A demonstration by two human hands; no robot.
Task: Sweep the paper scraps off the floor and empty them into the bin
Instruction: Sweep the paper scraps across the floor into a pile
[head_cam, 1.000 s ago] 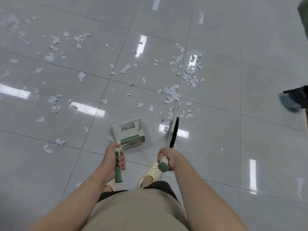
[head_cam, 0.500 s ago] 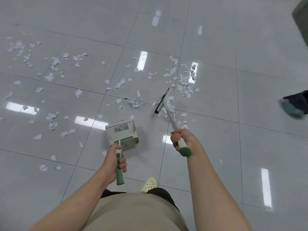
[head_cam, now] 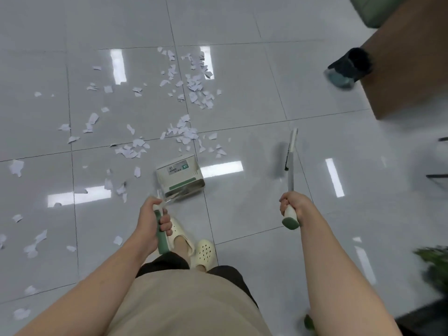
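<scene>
Nearest the body, the left hand (head_cam: 151, 220) is curled round the green grip of the dustpan (head_cam: 180, 175), whose long handle runs forward and a little right to the pan on the floor (head_cam: 242, 98) just ahead of the feet. The right hand (head_cam: 292, 204) is wrapped round the white and green end of the broom (head_cam: 290, 154); its shaft points almost straight ahead, and the brush head sits well to the right of the pan, apparently off the tiles, though blur makes that uncertain.

Beyond the pan lie the paper scraps (head_cam: 186, 132). The closest cluster starts just past the pan's far edge and spreads left; a denser patch sits farther out near a tile joint, and loose pieces trail away to the left edge of view. None can be seen in the pan.

The scraps lie ahead and left of the broom head, so the right hand has to carry the brush across and beyond them, then draw it back towards the pan. The pan is closer to the paper than the brush is. No bin is identifiable in view. A dark shoe (head_cam: 349, 67) shows far right.
</scene>
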